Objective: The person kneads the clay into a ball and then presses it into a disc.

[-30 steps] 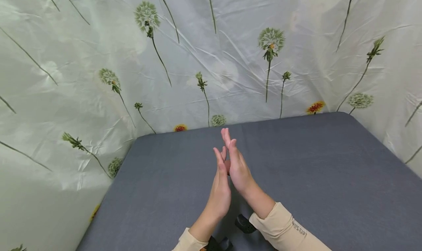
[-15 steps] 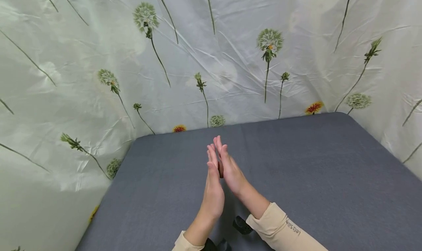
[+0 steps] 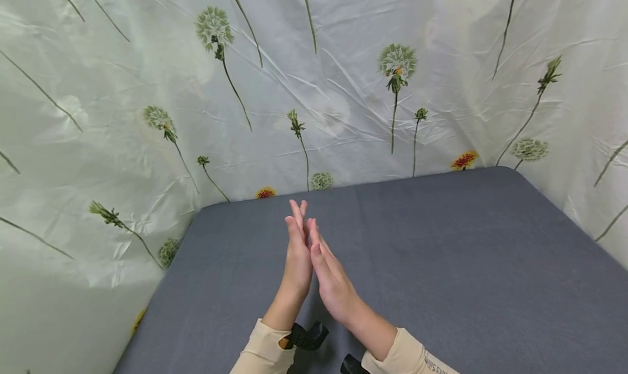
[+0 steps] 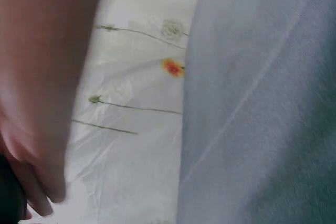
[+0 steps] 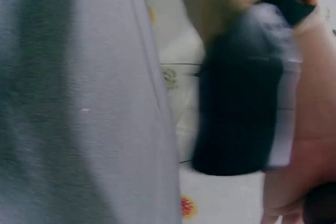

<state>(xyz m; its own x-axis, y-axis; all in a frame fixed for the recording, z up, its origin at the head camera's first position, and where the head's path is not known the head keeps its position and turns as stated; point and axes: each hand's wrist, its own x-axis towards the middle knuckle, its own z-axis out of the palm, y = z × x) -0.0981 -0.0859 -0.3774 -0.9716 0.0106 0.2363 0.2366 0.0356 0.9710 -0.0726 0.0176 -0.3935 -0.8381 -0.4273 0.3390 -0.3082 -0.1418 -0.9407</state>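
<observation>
In the head view, my left hand (image 3: 297, 265) and right hand (image 3: 334, 284) are set palm to palm above the grey surface. Nothing shows between them. Both have straight fingers pointing away from me. The left fingertips reach farther forward than the right ones, and the two hands meet along the fingers while the wrists spread apart. A black wrist camera (image 3: 308, 336) hangs under the left wrist; another black camera (image 3: 352, 365) sits by the right cuff. The right wrist view catches a blurred black camera (image 5: 239, 103) close up, beside a beige sleeve and a hand.
A grey cloth-covered surface (image 3: 441, 254) spreads below the hands. Behind and to the left hangs a pale, wrinkled sheet (image 3: 343, 90) printed with dandelions and red-yellow flowers, meeting the surface at its edge. Beige sleeves (image 3: 402, 352) cover the forearms.
The hands have slid along each other: the left has gone forward past the right, and the right has drawn back. Both have shifted left in the head view.
</observation>
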